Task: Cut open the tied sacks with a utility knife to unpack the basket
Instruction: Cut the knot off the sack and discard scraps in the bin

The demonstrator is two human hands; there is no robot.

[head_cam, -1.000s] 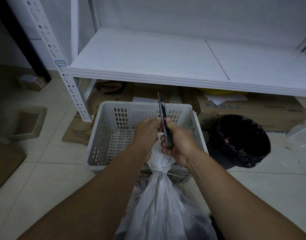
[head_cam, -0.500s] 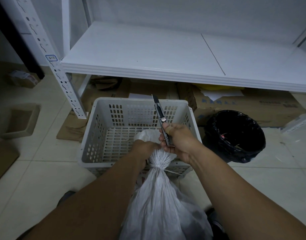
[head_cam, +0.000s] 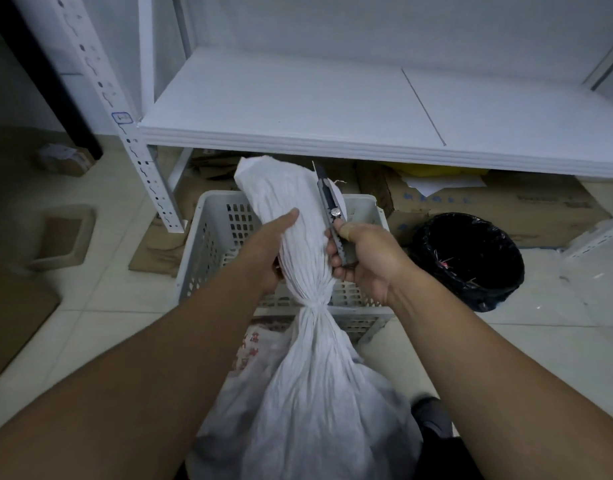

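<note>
A white woven sack (head_cam: 312, 386) stands in front of me, tied tight at its neck (head_cam: 313, 304). Its loose top stretches upward over the white slotted basket (head_cam: 215, 244). My left hand (head_cam: 267, 247) grips the sack's top just above the tie. My right hand (head_cam: 363, 258) holds a utility knife (head_cam: 329, 206) with its blade pointing up, lying along the right side of the sack's top. A second bag with red print (head_cam: 253, 351) shows behind the sack, by the basket's near wall.
A white metal shelf (head_cam: 298, 109) spans the view above the basket, with its slotted post (head_cam: 138, 147) at left. Cardboard boxes (head_cam: 488, 206) lie under the shelf. A black-lined bin (head_cam: 467, 258) stands to the right. Flat cardboard (head_cam: 14, 306) lies on the tiled floor at left.
My left hand has pulled the sack's top up and straight, so it now reaches above the basket. My right hand with the knife has moved against the sack's right side.
</note>
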